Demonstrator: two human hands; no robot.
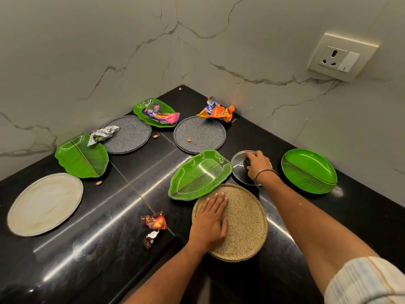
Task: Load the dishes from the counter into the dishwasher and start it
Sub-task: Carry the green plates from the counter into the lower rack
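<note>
A glossy black stone counter [92, 249] met marble-veined walls [87, 51]. The left hand [209, 222] pressed flat-fingered on a round speckled tan plate [245, 227]; the right hand [257, 164] grasped a round glass lid [237, 164] by its knob. The green leaf-shaped plate [200, 175] ran lengthwise from lower left to upper right.

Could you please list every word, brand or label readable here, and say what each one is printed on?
"Dark Fantasy", partly legible: brown wrapper near the counter's front edge.
Orange snack packet: white brand lettering, too crumpled to read.
Purple-pink wrapper on the far green leaf plate: print too blurred.
Silver wrapper: nothing legible.
</note>
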